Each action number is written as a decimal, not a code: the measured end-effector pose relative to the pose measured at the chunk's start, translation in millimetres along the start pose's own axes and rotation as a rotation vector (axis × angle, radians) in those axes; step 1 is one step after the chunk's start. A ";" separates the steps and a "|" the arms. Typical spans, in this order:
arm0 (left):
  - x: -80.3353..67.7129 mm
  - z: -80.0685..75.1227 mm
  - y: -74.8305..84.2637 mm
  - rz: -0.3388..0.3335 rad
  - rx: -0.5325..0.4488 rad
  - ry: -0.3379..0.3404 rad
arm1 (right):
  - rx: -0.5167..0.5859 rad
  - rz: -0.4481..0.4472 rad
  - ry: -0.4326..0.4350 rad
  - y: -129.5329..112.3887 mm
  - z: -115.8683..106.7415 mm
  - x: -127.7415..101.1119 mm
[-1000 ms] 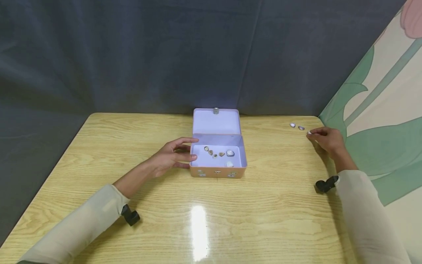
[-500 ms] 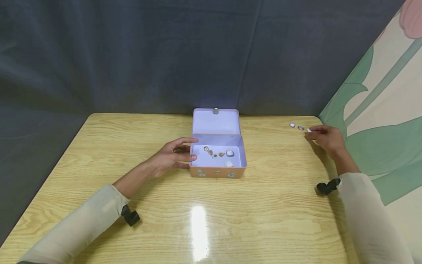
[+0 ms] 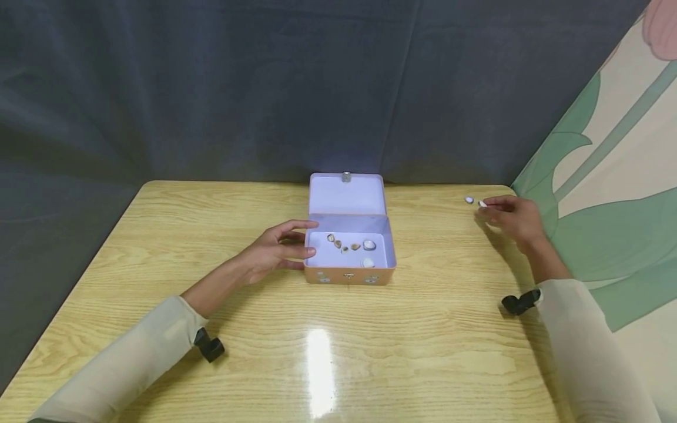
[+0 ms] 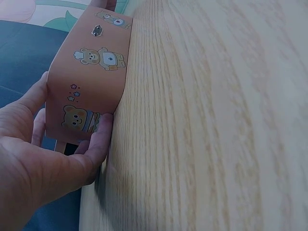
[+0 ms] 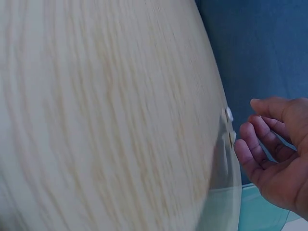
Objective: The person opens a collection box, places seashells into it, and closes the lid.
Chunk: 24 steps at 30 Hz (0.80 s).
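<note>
An open tin box [image 3: 349, 276], orange outside and pale lilac inside, stands mid-table with several small seashells [image 3: 355, 247] in it. My left hand [image 3: 272, 249] holds the box by its left side, with spread fingers on the wall and rim. In the left wrist view, bear pictures decorate the tin. At the far right, my right hand [image 3: 513, 220] has its curled fingertips at a small white shell [image 3: 482, 204]. Another shell [image 3: 469, 200] lies just left of it. The right wrist view shows both near the fingers [image 5: 245, 156]; a third shell is out of sight.
The box lid [image 3: 348, 197] is tipped back behind the box. A dark curtain [image 3: 264, 88] hangs beyond the wooden table [image 3: 412, 346]. A flower-patterned wall panel [image 3: 624, 235] borders the table on the right, close to my right hand.
My right hand has moved left along the shell row, from the nearest shell to the middle one. The nearest shell is gone from its spot. My left hand and the box have stayed put.
</note>
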<state>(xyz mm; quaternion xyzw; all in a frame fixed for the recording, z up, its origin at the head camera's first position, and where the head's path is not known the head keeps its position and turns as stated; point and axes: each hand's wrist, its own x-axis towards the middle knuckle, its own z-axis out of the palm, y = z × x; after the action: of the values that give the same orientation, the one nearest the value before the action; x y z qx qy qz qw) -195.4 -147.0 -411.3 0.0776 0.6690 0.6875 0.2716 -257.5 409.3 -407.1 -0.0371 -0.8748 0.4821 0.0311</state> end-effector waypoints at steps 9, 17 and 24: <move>0.8 1.9 0.9 -0.001 -0.002 -0.006 | 0.057 -0.055 0.020 -14.6 13.3 -6.8; 1.2 2.3 0.7 -0.006 -0.007 -0.008 | -0.047 -0.104 0.006 -30.8 31.4 -14.9; 2.0 1.5 0.5 -0.009 -0.006 -0.004 | -0.070 -0.137 -0.012 -49.1 46.8 -22.5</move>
<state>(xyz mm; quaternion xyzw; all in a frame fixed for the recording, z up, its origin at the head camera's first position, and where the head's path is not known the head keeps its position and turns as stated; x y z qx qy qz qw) -196.6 -144.8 -411.1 0.0752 0.6665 0.6884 0.2761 -241.1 341.6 -390.9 0.0249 -0.8919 0.4480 0.0573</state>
